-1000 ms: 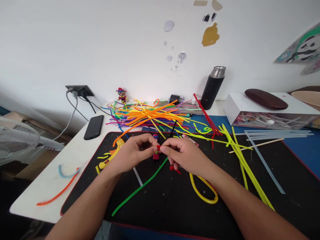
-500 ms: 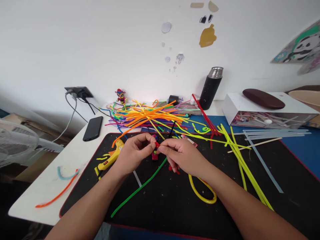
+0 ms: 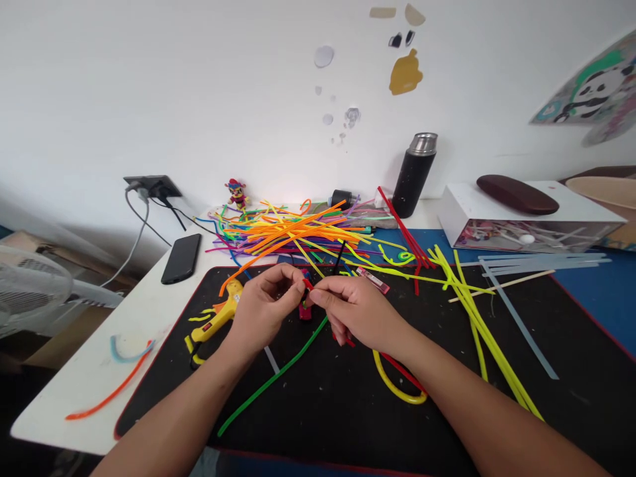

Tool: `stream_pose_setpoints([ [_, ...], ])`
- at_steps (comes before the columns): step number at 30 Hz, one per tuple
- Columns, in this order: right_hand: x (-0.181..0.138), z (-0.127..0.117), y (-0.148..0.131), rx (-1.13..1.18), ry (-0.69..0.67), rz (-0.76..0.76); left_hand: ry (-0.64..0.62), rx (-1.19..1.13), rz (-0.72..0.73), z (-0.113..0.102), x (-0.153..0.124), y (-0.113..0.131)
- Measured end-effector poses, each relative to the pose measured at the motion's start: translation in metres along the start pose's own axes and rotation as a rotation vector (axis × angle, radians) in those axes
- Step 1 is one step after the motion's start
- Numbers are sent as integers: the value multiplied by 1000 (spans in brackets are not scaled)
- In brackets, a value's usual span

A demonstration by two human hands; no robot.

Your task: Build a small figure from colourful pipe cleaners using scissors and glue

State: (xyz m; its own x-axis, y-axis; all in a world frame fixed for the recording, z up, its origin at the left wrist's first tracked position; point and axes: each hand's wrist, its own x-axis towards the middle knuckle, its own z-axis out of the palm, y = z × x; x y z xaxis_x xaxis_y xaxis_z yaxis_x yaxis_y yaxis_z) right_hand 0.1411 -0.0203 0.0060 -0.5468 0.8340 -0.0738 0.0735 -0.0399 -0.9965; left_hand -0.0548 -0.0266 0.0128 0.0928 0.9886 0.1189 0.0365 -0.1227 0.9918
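My left hand [image 3: 265,306] and my right hand [image 3: 355,313] meet over the black mat [image 3: 322,397], fingertips pinched together on a short red pipe cleaner piece [image 3: 308,285]. A small pink-and-red figure [image 3: 305,311] stands on the mat just under the fingers. A long green pipe cleaner [image 3: 271,381] runs from beneath my right hand toward the near left. A yellow loop [image 3: 397,387] and a red pipe cleaner [image 3: 397,371] lie under my right forearm. A yellow glue gun [image 3: 213,321] rests left of my left hand.
A heap of coloured pipe cleaners [image 3: 298,232] lies behind the hands, with yellow-green ones [image 3: 477,318] and clear glue sticks [image 3: 521,324] to the right. A phone [image 3: 181,258], black flask [image 3: 413,175], white box [image 3: 527,222], wall socket [image 3: 149,187] and fan [image 3: 34,288] surround the desk.
Both hands stay pinched on the red piece and have shifted slightly left; the view has turned a little to the right. More of the red pipe cleaner shows by the yellow loop.
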Motion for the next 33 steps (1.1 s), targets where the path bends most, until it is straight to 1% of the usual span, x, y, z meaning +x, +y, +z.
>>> stream_pose_setpoints([
  [4,0,4,1,26,-4,-1,59,-32,8,5,-1,0],
  [10,0,6,-2,74,6,40,46,-82,-11,8,-1,-5],
  [14,1,5,-2,95,25,5,57,-16,14,7,-3,-1],
  [19,1,3,-5,147,68,-12,34,38,42,9,-3,4],
  [24,1,5,-6,164,69,9,61,15,45,12,-3,0],
  [31,1,8,-5,158,82,0,101,-41,7,18,-6,-7],
  [33,1,8,-6,153,88,-1,94,-42,-5,19,-7,-7],
])
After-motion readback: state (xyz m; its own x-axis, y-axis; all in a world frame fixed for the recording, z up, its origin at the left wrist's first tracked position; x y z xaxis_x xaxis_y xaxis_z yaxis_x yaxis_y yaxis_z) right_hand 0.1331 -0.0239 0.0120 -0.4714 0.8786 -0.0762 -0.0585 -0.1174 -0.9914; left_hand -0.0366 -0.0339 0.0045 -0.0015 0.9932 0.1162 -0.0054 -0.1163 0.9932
